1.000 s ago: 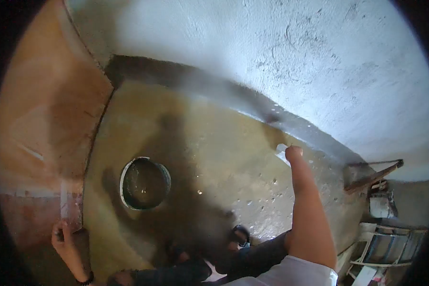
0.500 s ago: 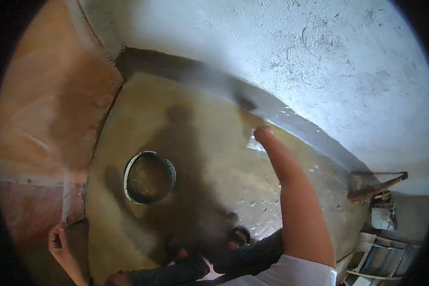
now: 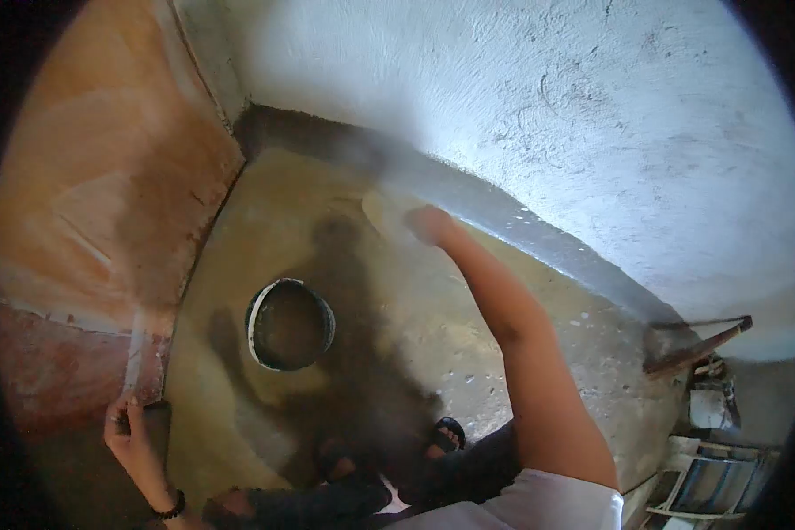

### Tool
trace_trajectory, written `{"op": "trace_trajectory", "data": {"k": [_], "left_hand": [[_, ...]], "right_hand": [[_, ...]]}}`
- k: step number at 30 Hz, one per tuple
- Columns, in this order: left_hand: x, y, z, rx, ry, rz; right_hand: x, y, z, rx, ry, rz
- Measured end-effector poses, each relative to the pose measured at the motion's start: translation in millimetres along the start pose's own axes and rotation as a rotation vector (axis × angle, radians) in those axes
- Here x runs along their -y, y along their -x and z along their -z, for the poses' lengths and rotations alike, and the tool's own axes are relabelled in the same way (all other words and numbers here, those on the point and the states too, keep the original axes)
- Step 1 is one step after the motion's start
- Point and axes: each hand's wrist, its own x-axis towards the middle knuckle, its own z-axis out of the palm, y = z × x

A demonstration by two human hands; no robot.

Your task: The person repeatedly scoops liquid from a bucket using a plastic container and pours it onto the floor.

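My right hand (image 3: 428, 224), smeared by motion, is closed on a pale flat piece (image 3: 382, 215) just above the yellowish floor, near the grey band at the foot of the white wall. What exactly the piece is, I cannot make out. At the lower left, my left hand (image 3: 125, 424) is beside the reddish wall, its fingers loosely bent and apart, with nothing visible between them. A round dark basin with a pale rim (image 3: 253, 325) stands on the floor between my two hands.
My sandalled feet (image 3: 448, 435) are at the bottom centre. A wooden piece (image 3: 700, 349) juts out by the wall at the right. Below it stands a pale metal frame (image 3: 711, 473). The rough white wall (image 3: 539, 88) fills the upper right.
My right hand has swept left along the wall's foot with the pale piece, away from the right side. My left hand has shifted only slightly. The view has moved a little.
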Motion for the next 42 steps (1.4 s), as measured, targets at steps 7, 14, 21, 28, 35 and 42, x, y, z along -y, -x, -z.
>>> {"op": "trace_trajectory", "data": {"k": [7,14,21,28,35,42], "left_hand": [[-27,-7,-37,0.164,0.124,-0.024],[-66,-9,-66,0.323,0.397,-0.024],[-61,-14,-77,0.378,0.421,0.029],[-82,-15,-88,0.367,0.45,0.036],[-63,-19,-96,0.37,0.495,0.008],[-65,-21,-89,0.476,0.507,0.07]], "right_hand": [[59,32,108,-0.021,-0.148,0.005],[164,59,195,0.39,0.114,0.09],[238,39,133,0.719,0.426,0.306],[298,26,116,0.788,0.405,0.245],[313,6,117,0.785,0.305,0.238],[203,33,82,0.41,0.258,0.528]]}}
